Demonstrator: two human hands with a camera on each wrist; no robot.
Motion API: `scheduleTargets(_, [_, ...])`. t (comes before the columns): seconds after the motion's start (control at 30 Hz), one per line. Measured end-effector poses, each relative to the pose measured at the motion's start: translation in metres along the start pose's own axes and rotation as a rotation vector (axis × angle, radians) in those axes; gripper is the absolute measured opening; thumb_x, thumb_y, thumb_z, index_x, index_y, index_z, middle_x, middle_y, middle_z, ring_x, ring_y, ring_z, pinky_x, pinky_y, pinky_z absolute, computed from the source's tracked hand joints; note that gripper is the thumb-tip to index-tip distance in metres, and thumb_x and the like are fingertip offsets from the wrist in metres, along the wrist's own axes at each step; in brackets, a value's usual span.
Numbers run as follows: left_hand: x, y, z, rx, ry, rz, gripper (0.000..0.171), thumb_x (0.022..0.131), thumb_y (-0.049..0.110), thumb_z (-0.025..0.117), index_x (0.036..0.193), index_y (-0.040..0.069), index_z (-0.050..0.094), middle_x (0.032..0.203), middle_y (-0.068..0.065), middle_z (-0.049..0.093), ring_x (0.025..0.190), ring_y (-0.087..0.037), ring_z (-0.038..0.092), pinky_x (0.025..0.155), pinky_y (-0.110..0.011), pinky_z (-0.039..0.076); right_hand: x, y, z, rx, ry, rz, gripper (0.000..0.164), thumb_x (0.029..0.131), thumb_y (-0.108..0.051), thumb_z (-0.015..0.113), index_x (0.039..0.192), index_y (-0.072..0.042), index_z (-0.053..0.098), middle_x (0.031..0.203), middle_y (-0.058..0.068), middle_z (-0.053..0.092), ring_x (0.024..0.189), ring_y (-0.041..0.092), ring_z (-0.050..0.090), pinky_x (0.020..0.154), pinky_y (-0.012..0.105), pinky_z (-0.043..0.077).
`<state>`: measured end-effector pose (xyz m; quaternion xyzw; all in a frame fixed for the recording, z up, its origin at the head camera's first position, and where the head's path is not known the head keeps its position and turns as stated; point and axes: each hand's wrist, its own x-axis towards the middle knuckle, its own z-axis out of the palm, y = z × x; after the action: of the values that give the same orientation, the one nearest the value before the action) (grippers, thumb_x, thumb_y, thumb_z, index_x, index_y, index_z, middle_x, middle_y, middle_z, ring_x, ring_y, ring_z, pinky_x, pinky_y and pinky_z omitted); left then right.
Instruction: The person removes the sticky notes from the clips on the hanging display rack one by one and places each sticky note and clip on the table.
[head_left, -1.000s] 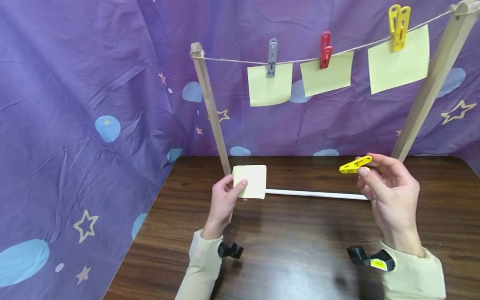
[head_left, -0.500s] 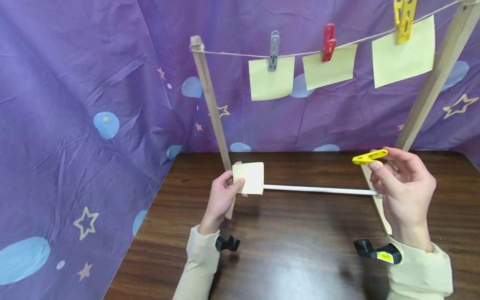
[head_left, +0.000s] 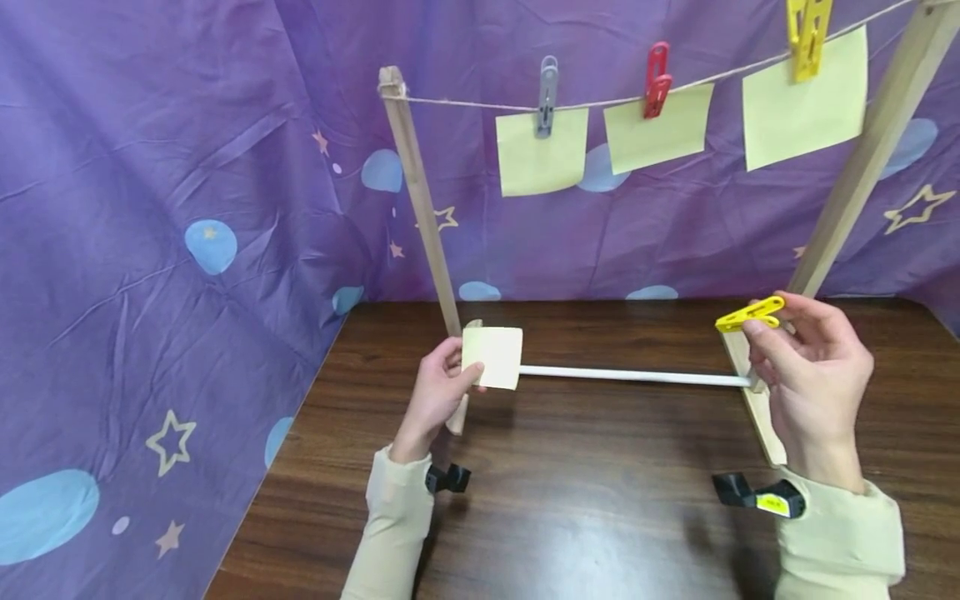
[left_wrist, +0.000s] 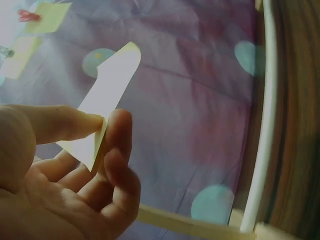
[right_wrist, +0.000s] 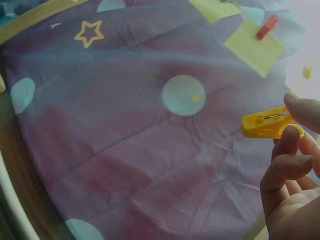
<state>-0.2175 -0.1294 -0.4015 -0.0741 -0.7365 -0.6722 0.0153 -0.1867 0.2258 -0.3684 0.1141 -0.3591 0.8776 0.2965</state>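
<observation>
My left hand (head_left: 438,383) pinches a pale yellow sticky note (head_left: 497,357) between thumb and fingers, in front of the left post. In the left wrist view the note (left_wrist: 112,80) bends where the thumb presses it. My right hand (head_left: 817,367) pinches a yellow clothespin (head_left: 750,315) by its handle end, its nose toward the left. The right wrist view shows the clothespin (right_wrist: 267,124) between thumb and index finger. Behind and above, a string (head_left: 465,103) carries three notes, held by a grey clothespin (head_left: 547,96), a red clothespin (head_left: 657,81) and a yellow clothespin (head_left: 807,42).
A left wooden post (head_left: 420,200) and a right wooden post (head_left: 862,167) hold up the string. Low between them runs a white rod (head_left: 630,375) above the dark wooden table (head_left: 600,492). A purple patterned cloth (head_left: 247,167) hangs behind and at the left.
My right hand has moved right with the clothespin, whose handles now look spread wider apart. My left hand has shifted slightly left with the note. The head view has tilted down a little.
</observation>
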Motion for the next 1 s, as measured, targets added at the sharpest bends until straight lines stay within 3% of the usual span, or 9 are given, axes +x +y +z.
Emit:
scheduleTargets(0.13, [0.001,-0.008,0.002,0.165,-0.032,0.049,0.034,0.088,-0.007,0.058,0.122,-0.01,0.051,0.105,-0.032,0.065,0.078,-0.024,0.069,0.058,-0.022,0.055,0.001,0.008,-0.003,-0.003,-0.013,0.016,0.039,0.074,0.034,0.054,0.111,0.019,0.054,0.087,0.019,0.07,0.048,0.018,0.055,0.037,0.02,0.035])
scheduleTargets(0.23, [0.002,-0.013,0.003,0.312,-0.047,0.056,0.039,0.088,-0.005,0.059,0.125,-0.008,0.05,0.102,-0.028,0.067,0.076,-0.029,0.069,0.057,-0.022,0.054,0.002,0.011,-0.004,0.001,-0.013,0.024,0.039,0.074,0.034,0.054,0.111,0.019,0.055,0.086,0.019,0.069,0.047,0.018,0.054,0.037,0.02,0.033])
scheduleTargets(0.37, [0.003,-0.02,0.005,0.428,-0.07,0.006,0.042,0.087,-0.002,0.06,0.128,-0.005,0.05,0.096,-0.024,0.069,0.065,-0.028,0.069,0.055,-0.028,0.055,0.002,0.015,-0.006,-0.033,0.025,0.048,0.04,0.074,0.033,0.056,0.11,0.018,0.056,0.083,0.017,0.069,0.047,0.016,0.054,0.037,0.018,0.035])
scheduleTargets(0.5, [0.004,-0.03,0.008,0.458,-0.118,-0.062,0.047,0.086,-0.003,0.059,0.131,-0.007,0.045,0.092,-0.026,0.068,0.058,-0.029,0.069,0.055,-0.04,0.058,0.001,0.02,-0.008,-0.146,0.061,0.096,0.038,0.074,0.03,0.059,0.108,0.015,0.059,0.081,0.012,0.069,0.052,0.013,0.059,0.04,0.016,0.041])
scheduleTargets(0.73, [0.005,-0.046,0.011,0.577,-0.149,-0.122,0.051,0.085,-0.002,0.06,0.134,-0.004,0.043,0.078,-0.016,0.066,0.048,-0.012,0.062,0.046,-0.023,0.051,-0.004,0.032,-0.01,-0.323,-0.01,0.175,0.036,0.075,0.026,0.063,0.104,0.005,0.064,0.083,0.005,0.07,0.065,0.008,0.067,0.05,0.015,0.051])
scheduleTargets(1.0, [0.005,-0.052,0.014,0.611,-0.159,-0.121,0.057,0.083,-0.003,0.06,0.137,-0.004,0.041,0.075,-0.016,0.063,0.044,-0.006,0.055,0.043,-0.021,0.047,-0.009,0.048,-0.009,-0.406,-0.148,0.193,0.035,0.076,0.024,0.063,0.106,0.006,0.062,0.084,0.001,0.071,0.067,0.006,0.067,0.056,0.015,0.051])
